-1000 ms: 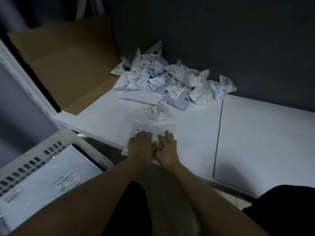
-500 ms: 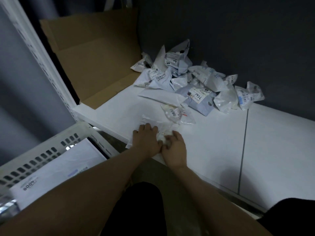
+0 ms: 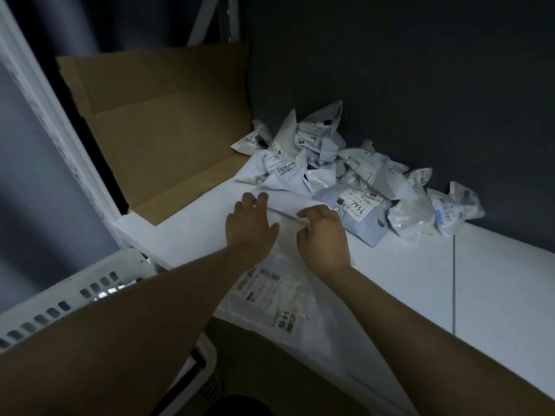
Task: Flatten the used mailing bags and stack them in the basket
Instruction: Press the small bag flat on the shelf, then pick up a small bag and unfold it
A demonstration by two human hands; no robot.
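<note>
The white bag [image 3: 285,202] lay on the tabletop [image 3: 495,280] directly under both grips, at the near foot of the pile of crumpled bags [image 3: 345,169]. The left grip [image 3: 250,219] was released, its fingers straight and pressed flat on the bag. The right grip [image 3: 322,235] was curled over a raised edge of the bag and seemed to pinch it.

To do this well, the flat left grip probably needed to pin the bag while the right drew the edge clear of the pile, so the heap just beyond the grips was not dragged along. Smoothing from the middle outward would likely push the trapped air out.

A clear bag [image 3: 270,292] with labels lay nearer the person than the grips, under the forearms and at the tabletop's front edge. The basket [image 3: 60,307] stood well to the left of and below the left grip. A cardboard sheet [image 3: 168,130] leaned beyond it.

The left forearm covered most of the basket, so its stack could not be seen. The dim light made it unclear whether the white bag's far end was caught under the pile.
</note>
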